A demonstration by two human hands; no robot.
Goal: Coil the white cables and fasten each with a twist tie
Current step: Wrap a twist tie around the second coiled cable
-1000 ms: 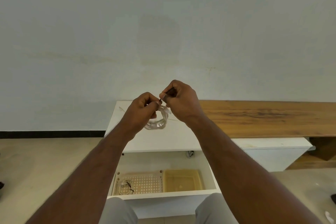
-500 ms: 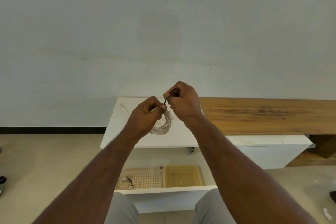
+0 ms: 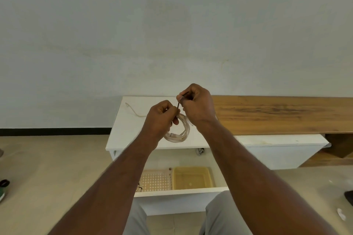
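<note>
**Op:** I see the coil [image 3: 178, 133] up off the cabinet top [image 3: 131, 129], hanging in the air between both hands, white loops bunched into a rough ring.

**Desk:** Who has it?

**Op:** The left hand [image 3: 161, 115] has it, fingers curled round the coil's upper left side. The ring hangs down and to the right from that fist.

**Desk:** And the tie?

**Op:** The tie [image 3: 181, 99] is a thin dark strand, running from the top of the coil up into the right hand [image 3: 197, 105]. That hand pinches its upper end between thumb and fingertips, the rest of the fingers curled in. It sits just above and right of the left hand, knuckles nearly touching.

**Desk:** Is it wrapped round the coil?

**Op:** I can't tell, the left fingers cover that spot.

**Desk:** Anything else on the top?

**Op:** A loose cable [image 3: 133, 109] lies on the white surface, left of the hands, near the back edge. A wooden shelf [image 3: 277, 112] runs off to the right. Below me, an open drawer [image 3: 177, 191] holds a perforated tray [image 3: 155, 180] and a yellow bin [image 3: 193, 177] side by side. There is a bit of cable at the tray's left edge, mostly hidden by my forearm.
</note>
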